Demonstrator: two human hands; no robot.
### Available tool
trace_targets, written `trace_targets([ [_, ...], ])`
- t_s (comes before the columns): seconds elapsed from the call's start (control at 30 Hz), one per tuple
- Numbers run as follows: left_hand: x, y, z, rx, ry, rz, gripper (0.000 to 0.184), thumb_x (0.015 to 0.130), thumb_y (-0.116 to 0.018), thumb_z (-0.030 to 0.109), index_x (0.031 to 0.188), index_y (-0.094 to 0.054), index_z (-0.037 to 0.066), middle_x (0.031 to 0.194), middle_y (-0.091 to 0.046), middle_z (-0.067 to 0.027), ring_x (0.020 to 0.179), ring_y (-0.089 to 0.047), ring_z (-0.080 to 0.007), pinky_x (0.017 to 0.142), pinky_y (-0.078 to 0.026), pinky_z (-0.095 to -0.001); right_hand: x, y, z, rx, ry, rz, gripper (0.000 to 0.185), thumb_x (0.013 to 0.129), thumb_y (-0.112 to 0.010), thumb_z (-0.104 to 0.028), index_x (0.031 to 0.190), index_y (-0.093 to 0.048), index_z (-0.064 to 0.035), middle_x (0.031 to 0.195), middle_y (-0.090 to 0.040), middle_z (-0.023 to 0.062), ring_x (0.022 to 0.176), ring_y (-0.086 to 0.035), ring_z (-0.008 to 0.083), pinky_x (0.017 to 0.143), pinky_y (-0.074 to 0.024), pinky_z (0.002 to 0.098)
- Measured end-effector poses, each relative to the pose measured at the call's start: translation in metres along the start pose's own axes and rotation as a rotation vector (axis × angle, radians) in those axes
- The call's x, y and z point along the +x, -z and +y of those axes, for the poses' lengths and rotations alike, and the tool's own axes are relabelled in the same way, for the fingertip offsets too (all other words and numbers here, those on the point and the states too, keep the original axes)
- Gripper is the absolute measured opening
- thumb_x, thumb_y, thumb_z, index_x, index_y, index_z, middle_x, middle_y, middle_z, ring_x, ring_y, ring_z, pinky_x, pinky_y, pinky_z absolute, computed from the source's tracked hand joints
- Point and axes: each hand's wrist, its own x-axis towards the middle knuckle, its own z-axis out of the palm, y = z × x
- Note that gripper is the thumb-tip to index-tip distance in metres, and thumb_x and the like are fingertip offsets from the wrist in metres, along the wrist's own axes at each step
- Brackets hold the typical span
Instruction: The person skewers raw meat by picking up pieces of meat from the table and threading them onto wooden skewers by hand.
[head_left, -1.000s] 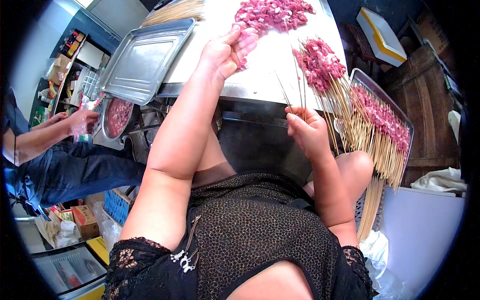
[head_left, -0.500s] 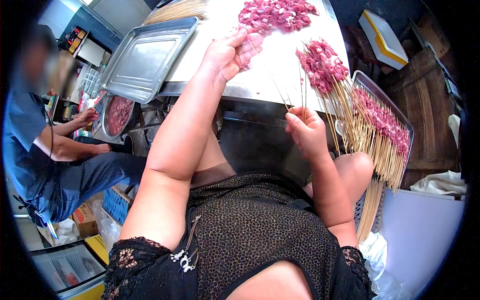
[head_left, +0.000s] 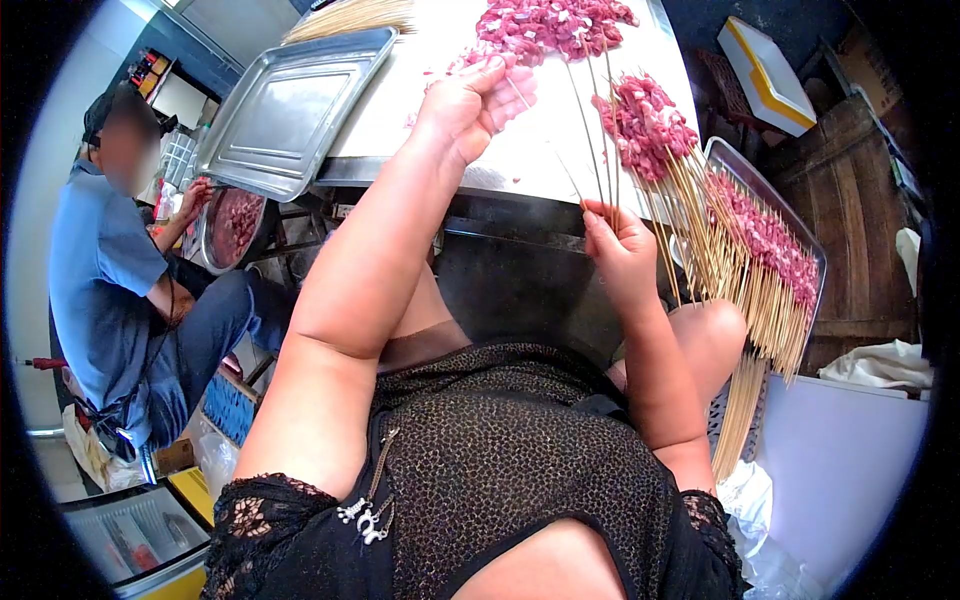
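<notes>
My right hand (head_left: 622, 245) is closed around the lower ends of several thin bamboo skewers (head_left: 593, 130), which fan out upward over the table edge. One of these slants left, and its far end meets my left hand (head_left: 470, 110). There my thumb and forefinger pinch together while the other fingers stay loosely spread; what lies between them is too small to make out. Just beyond my left hand is a heap of raw cut meat (head_left: 555, 28) on the white tabletop (head_left: 470, 180). Finished meat skewers (head_left: 648, 130) lie piled to the right of the held skewers.
A metal tray (head_left: 765, 240) of meat skewers stands at right. An upturned-looking metal tray (head_left: 295, 115) and loose skewers (head_left: 350, 18) lie at the table's left. Further left, a person (head_left: 125, 270) sits beside a bowl of meat (head_left: 238, 225). A white-and-yellow box (head_left: 765, 75) is at back right.
My right hand has moved slightly up and right, and its skewers now reach further over the table. My left hand has shifted a little right. The seated person has leaned back upright.
</notes>
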Motion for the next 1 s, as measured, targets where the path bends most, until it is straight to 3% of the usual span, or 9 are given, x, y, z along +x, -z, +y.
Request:
trace_targets([
  [0.37,-0.007,-0.005,-0.002,-0.065,0.063,-0.082,0.023,0.091,-0.047,0.010,0.108,-0.052,-0.005,0.104,-0.059,-0.0228,0.098,-0.060,-0.0330,0.087,-0.050,-0.0443,-0.001,0.001,-0.002,-0.090,0.046,0.020,0.019,0.087,-0.055,-0.007,0.103,-0.057,0.0037,0.069,-0.053,-0.0024,0.055,-0.044,0.0041,0.051,-0.0345,0.0173],
  [0.6,-0.010,-0.005,-0.011,-0.038,0.176,-0.167,0.025,0.090,-0.049,0.013,0.108,-0.052,-0.005,0.104,-0.060,-0.0213,0.101,-0.059,-0.0321,0.091,-0.047,-0.0444,0.002,-0.001,-0.004,0.233,-0.127,-0.038,0.020,0.087,-0.054,-0.006,0.104,-0.057,0.0035,0.067,-0.052,-0.0022,0.054,-0.043,0.0039,0.048,-0.0325,0.0166],
  [0.73,-0.018,-0.009,-0.034,0.110,0.323,-0.248,0.030,0.090,-0.051,0.018,0.110,-0.052,-0.004,0.103,-0.061,-0.0162,0.098,-0.060,-0.0265,0.088,-0.047,-0.0391,0.006,0.002,-0.001,0.228,-0.080,-0.040,0.020,0.087,-0.055,-0.006,0.104,-0.057,0.0028,0.066,-0.052,-0.0011,0.053,-0.044,0.0041,0.047,-0.0319,0.0157],
  [0.87,-0.030,-0.013,-0.035,0.276,0.329,-0.322,0.029,0.088,-0.055,0.020,0.107,-0.058,-0.002,0.097,-0.064,-0.0120,0.091,-0.062,-0.0220,0.081,-0.050,-0.0340,0.007,-0.004,-0.008,0.269,-0.013,0.021,0.020,0.087,-0.054,-0.006,0.105,-0.057,0.0028,0.066,-0.051,-0.0012,0.052,-0.043,0.0044,0.046,-0.0314,0.0159],
  [0.93,-0.019,0.001,-0.014,0.891,0.105,-0.348,0.025,0.083,-0.058,0.020,0.101,-0.063,0.002,0.084,-0.066,-0.0097,0.078,-0.064,-0.0209,0.073,-0.051,-0.0314,0.007,-0.001,-0.006,0.241,-0.028,0.015,0.020,0.088,-0.054,-0.006,0.105,-0.057,0.0028,0.065,-0.051,-0.0011,0.052,-0.043,0.0043,0.046,-0.0311,0.0158],
  [1.0,0.001,0.032,0.019,1.282,-0.178,-0.052,0.025,0.078,-0.062,0.022,0.096,-0.067,0.006,0.078,-0.067,-0.0099,0.070,-0.064,-0.0192,0.068,-0.050,-0.0294,0.007,0.000,-0.007,0.199,-0.023,-0.001,0.020,0.088,-0.054,-0.006,0.105,-0.057,0.0027,0.065,-0.051,-0.0011,0.052,-0.043,0.0041,0.046,-0.0309,0.0158],
])
